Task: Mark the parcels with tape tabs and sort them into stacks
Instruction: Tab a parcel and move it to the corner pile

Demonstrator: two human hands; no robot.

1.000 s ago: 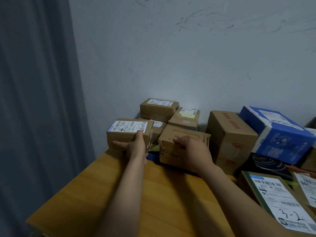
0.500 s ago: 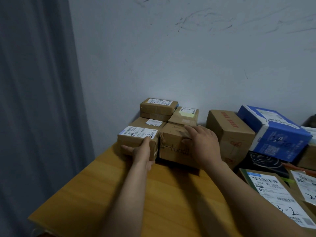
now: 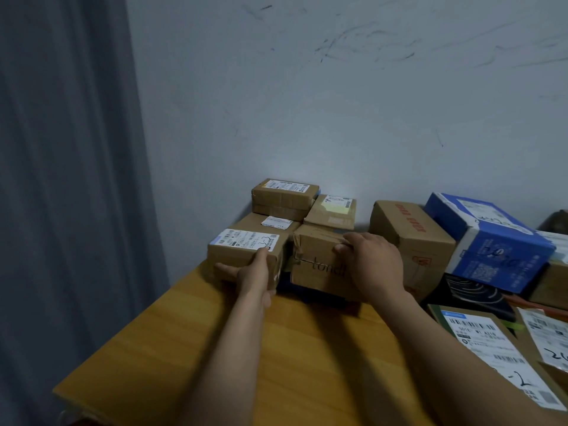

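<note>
A: Labelled parcel [image 3: 242,256]: position and orientation?
B: Just left of the printed carton [image 3: 313,265], with a narrow dark gap between them. Long axis runs left to right, parallel to that carton's near face. White shipping label [image 3: 246,239] faces up, with a handwritten mark at its right end.
A: Left grip [image 3: 255,273]?
B: Holds the parcel at its near right corner, thumb on the top edge by the label, a finger stretched along the near face. The parcel lies ahead of the grip and mostly to its left.
A: Right grip [image 3: 373,265]?
B: Holds the printed carton's right end, fingers curled over its top edge.
A: Support?
B: Wooden tabletop [image 3: 276,348]. Cannot tell if the parcel's base rests on it.
A: Neighbours?
B: Red-printed carton [image 3: 408,235] just right of the printed carton, blue box [image 3: 488,241] farther right.
</note>
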